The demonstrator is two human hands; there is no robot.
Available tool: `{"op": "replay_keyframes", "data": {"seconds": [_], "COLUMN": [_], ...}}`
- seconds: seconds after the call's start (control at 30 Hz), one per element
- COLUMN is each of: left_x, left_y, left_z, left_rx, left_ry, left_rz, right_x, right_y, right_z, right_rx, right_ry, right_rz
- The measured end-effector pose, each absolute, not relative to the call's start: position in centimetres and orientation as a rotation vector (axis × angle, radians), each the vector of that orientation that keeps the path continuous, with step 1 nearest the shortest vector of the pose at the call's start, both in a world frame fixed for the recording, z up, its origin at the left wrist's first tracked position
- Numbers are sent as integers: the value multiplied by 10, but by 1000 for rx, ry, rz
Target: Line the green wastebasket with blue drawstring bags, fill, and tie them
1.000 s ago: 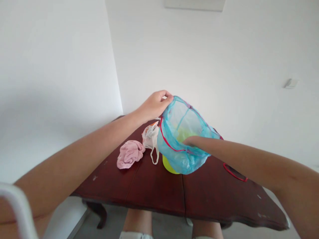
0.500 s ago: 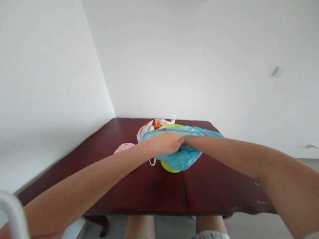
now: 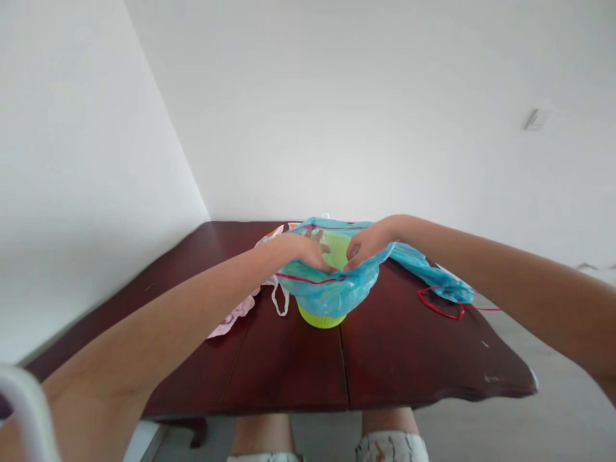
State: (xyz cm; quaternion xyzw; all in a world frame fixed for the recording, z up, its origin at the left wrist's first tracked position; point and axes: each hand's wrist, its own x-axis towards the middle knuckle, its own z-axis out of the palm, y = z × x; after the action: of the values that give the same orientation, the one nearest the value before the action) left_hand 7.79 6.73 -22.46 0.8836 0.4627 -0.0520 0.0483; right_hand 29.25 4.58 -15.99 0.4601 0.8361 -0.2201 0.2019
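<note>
A blue plastic bag [image 3: 332, 292] with a red drawstring [image 3: 440, 308] is draped over a lime-green bin [image 3: 321, 317] on the dark wooden table [image 3: 414, 359]. My left hand [image 3: 310, 252] and my right hand [image 3: 364, 244] both rest at the bag's mouth, fingers curled on the plastic along the near rim. The green inside of the bin shows between them. Part of the bag trails off to the right across the table.
A pink cloth [image 3: 231, 314] lies left of the bin, partly behind my left forearm. A white bag with orange print [image 3: 275, 236] sits behind it. White walls close the corner to the left and behind. My knees show under the near table edge.
The bag, held up open in the air a second ago, has come down over the green bin. Both hands have moved to its mouth, and the bag's loose end now trails right.
</note>
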Motion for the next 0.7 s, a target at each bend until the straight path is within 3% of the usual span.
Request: {"op": "replay_keyframes", "data": {"seconds": [0.1,0.5,0.7], "left_x": [81,76,85], "left_y": [73,84,64], "left_z": [-215,-114,-84], "left_rx": [2694,2751,2616], "left_ry": [1592,1930,1982], "left_rz": [-264,821,888], "right_x": [306,333,316], "right_y": [37,-2,-25], "right_z": [-145,-120,-131], "right_rx": [1294,1519,1617], "right_ry": [2377,2777,2707], "right_rz": [-493,673,1170]}}
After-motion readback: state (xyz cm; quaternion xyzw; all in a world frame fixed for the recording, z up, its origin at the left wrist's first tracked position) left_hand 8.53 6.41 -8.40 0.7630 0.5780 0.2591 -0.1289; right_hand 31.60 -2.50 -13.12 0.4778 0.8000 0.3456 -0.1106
